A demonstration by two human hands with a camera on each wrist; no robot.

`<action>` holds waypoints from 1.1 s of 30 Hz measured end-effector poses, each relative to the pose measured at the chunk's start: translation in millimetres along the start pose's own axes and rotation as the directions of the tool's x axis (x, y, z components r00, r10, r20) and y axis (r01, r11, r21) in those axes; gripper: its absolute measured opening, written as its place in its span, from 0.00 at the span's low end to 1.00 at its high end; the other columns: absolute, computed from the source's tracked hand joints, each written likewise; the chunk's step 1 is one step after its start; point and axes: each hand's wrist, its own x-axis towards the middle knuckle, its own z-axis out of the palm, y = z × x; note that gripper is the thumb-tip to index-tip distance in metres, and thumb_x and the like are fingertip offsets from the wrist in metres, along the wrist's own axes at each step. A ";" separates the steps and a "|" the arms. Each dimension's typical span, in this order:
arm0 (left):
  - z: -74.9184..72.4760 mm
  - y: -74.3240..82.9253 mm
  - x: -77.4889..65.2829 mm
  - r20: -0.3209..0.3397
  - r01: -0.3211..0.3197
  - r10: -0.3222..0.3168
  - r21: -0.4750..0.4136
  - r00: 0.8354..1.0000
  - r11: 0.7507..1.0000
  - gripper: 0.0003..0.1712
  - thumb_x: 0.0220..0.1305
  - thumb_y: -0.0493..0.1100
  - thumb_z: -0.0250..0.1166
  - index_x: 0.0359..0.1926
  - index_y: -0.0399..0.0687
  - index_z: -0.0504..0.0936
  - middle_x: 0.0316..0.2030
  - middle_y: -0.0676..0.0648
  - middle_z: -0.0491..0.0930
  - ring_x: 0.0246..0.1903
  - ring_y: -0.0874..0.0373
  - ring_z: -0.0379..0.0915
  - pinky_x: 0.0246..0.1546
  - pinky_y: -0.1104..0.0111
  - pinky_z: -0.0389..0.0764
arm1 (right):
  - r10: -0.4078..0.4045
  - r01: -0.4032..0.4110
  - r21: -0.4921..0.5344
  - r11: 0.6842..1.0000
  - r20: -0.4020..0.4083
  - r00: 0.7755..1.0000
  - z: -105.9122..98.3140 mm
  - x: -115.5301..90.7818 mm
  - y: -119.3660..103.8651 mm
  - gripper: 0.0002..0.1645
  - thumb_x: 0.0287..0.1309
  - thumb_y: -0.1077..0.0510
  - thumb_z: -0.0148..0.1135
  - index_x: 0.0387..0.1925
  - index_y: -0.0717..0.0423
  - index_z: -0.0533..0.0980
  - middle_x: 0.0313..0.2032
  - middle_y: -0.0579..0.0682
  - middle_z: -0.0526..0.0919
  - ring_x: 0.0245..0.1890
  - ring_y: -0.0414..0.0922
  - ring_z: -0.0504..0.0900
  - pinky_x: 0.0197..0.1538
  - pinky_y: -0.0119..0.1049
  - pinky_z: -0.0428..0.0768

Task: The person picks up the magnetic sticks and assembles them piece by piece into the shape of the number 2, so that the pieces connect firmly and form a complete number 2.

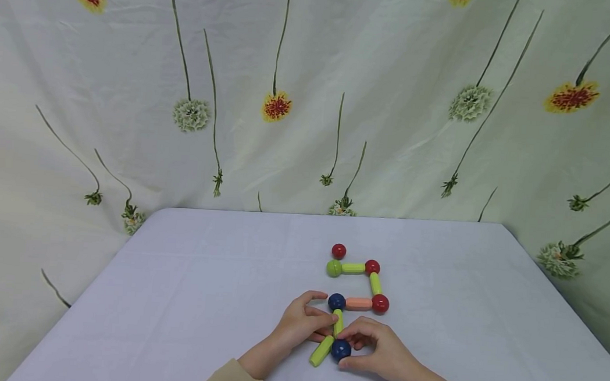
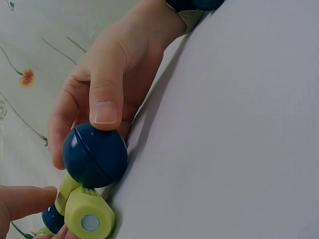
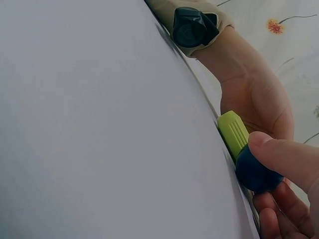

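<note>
My right hand grips a dark blue ball between thumb and fingers at the chain's near end. From that ball a yellow-green magnetic rod runs up to another dark blue ball. My left hand pinches this rod with its thumb, and its index finger reaches close to the upper blue ball. A second yellow-green rod slants out toward the lower left from the held ball, its metal-tipped end facing the left wrist camera. In the right wrist view my right thumb covers part of the ball.
Onward from the upper blue ball, the chain has an orange rod, a red ball, a yellow-green rod, another red ball, a further rod and a green ball. One separate red ball sits behind. White cloth covers the table.
</note>
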 end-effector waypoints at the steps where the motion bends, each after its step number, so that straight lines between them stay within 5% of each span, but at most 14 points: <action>1: 0.0 -0.1 0.1 0.000 0.001 -0.001 -0.002 1.000 1.000 0.34 0.52 0.41 0.71 0.58 0.36 0.68 0.31 0.45 0.83 0.25 0.56 0.81 0.25 0.66 0.82 | 0.000 0.000 -0.001 1.000 0.000 1.000 0.0 0.0 0.0 0.18 0.47 0.54 0.73 0.43 0.50 0.80 0.38 0.45 0.78 0.36 0.40 0.77 0.40 0.31 0.78; 20: -6.7 1.4 -1.8 0.058 0.052 -0.051 -0.012 0.997 0.999 0.25 0.53 0.37 0.69 0.52 0.35 0.72 0.31 0.45 0.81 0.28 0.54 0.81 0.27 0.65 0.82 | 0.017 -0.017 0.021 1.000 -0.009 1.000 0.5 0.2 0.6 0.18 0.47 0.54 0.73 0.43 0.49 0.80 0.38 0.45 0.79 0.35 0.42 0.77 0.39 0.30 0.78; 33: -6.5 0.0 -0.5 0.036 0.015 -0.014 -0.023 0.999 1.000 0.19 0.54 0.36 0.68 0.46 0.34 0.75 0.29 0.46 0.81 0.26 0.56 0.81 0.27 0.67 0.82 | -0.014 0.012 -0.043 0.999 -0.037 0.999 3.7 -0.5 2.7 0.21 0.44 0.51 0.75 0.43 0.47 0.80 0.34 0.45 0.75 0.32 0.40 0.75 0.36 0.29 0.77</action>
